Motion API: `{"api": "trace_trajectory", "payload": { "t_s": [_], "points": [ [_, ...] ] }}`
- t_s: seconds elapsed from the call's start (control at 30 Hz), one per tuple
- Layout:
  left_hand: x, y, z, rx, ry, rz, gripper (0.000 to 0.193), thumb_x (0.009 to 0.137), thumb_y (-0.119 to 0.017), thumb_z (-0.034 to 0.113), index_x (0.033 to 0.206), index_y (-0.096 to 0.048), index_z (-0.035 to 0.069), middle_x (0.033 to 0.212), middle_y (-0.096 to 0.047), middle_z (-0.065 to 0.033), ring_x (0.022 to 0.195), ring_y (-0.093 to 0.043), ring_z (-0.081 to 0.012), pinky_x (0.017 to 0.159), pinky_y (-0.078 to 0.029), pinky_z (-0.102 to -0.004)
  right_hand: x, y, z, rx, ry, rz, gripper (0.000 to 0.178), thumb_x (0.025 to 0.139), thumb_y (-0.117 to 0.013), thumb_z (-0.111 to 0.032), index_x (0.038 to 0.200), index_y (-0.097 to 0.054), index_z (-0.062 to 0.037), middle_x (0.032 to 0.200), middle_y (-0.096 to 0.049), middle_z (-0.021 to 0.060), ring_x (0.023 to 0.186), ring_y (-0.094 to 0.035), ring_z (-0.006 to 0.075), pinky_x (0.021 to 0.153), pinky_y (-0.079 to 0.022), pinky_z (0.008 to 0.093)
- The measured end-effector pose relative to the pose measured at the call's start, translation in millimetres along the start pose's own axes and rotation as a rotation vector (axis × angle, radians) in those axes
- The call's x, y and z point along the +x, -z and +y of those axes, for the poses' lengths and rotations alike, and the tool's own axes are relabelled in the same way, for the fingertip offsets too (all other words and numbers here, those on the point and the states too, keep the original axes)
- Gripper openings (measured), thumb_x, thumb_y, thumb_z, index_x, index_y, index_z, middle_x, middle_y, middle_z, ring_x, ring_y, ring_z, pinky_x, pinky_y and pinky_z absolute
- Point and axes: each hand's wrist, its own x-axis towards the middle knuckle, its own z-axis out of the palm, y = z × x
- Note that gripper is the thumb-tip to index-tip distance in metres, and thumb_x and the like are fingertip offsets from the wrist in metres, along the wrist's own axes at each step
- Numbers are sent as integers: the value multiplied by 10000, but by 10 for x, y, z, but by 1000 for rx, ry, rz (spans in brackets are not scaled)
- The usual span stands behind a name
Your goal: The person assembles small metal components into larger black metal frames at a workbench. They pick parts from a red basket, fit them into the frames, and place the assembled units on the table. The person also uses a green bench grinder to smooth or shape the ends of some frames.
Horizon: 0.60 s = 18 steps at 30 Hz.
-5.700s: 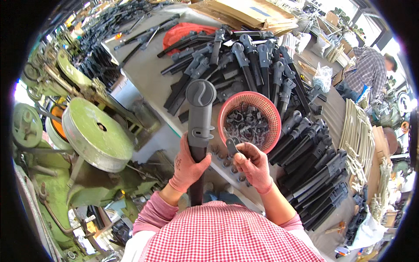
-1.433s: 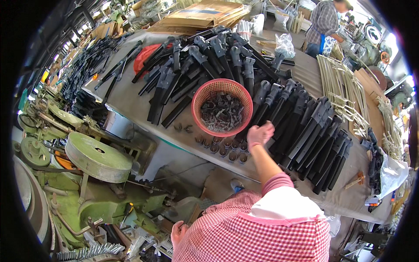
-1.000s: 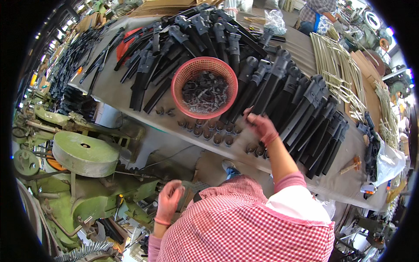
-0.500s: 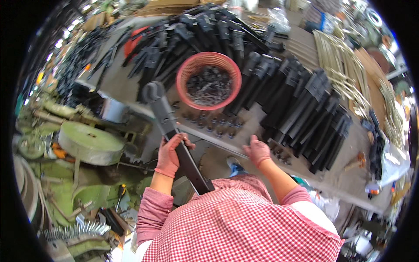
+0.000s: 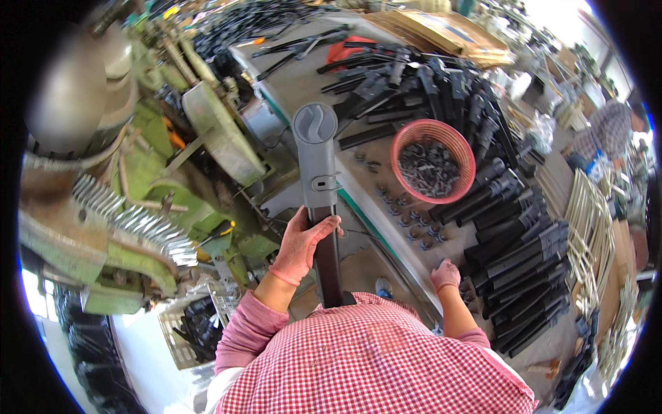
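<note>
My left hand (image 5: pixel 303 245) is wrapped around a long black tube with a grey plastic head (image 5: pixel 317 148). The head has a round end, and a thin clip-like piece sticks out at its side. The tube's lower end reaches my checked apron (image 5: pixel 365 352). At the table's near edge, my right hand (image 5: pixel 447 274) is closed, its fingers curled; what is in them, if anything, is hidden. Beside it lie a few small round parts (image 5: pixel 469 293). Several similar small parts (image 5: pixel 415 233) stand in rows left of it, in front of a red plastic basket (image 5: pixel 471 155) of small dark pieces.
Many black tubes (image 5: pixel 524 269) lie side by side on the table (image 5: pixel 376 162), with more black pieces (image 5: pixel 441 83) behind the basket. Pale rods (image 5: pixel 586 241) are stacked far right. Green machinery (image 5: pixel 221 138) fills the left. Another person (image 5: pixel 607 127) is at the back right.
My view has turned left, bringing more of the machinery into sight. The tube now stands more upright in my left hand. My right hand's fingers, spread before, have curled closed beside the small parts.
</note>
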Motion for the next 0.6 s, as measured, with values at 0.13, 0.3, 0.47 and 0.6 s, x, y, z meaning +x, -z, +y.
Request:
{"api": "trace_trajectory", "payload": {
  "t_s": [0.13,0.3,0.47,0.6],
  "points": [
    [-288,164,350,384,-372,151,598,872,-708,16,1389,-407,-7,1212,-584,-122,1012,-622,-191,903,-521,-344,-140,522,-500,414,237,-52,263,880,-617,-204,1071,-638,-25,892,-715,108,797,-686,249,716,-537,368],
    [-776,391,486,1113,-623,303,858,778,-744,75,1491,-274,-5,1254,-597,-215,1094,-649,-327,918,-520,-389,-626,1371,-1761,1406,624,-685,326,902,-581,-80,1216,-613,-1,875,-599,-28,689,-491,40,615,-396,186],
    [-1136,590,373,1175,-522,326,801,764,-737,127,1440,-325,4,1160,-628,-254,1020,-657,-417,853,-532,-430,-1213,1807,-2686,1003,1083,-764,244,850,-607,-78,1071,-614,25,823,-588,25,709,-541,113,634,-449,275],
    [-1449,738,300,1103,-323,350,758,749,-748,160,1378,-361,-11,1041,-654,-260,948,-666,-437,808,-535,-453,-1408,1818,-3028,585,1483,-301,274,825,-634,-108,1065,-617,24,893,-621,191,819,-606,425,708,-504,444]
  ]
}}
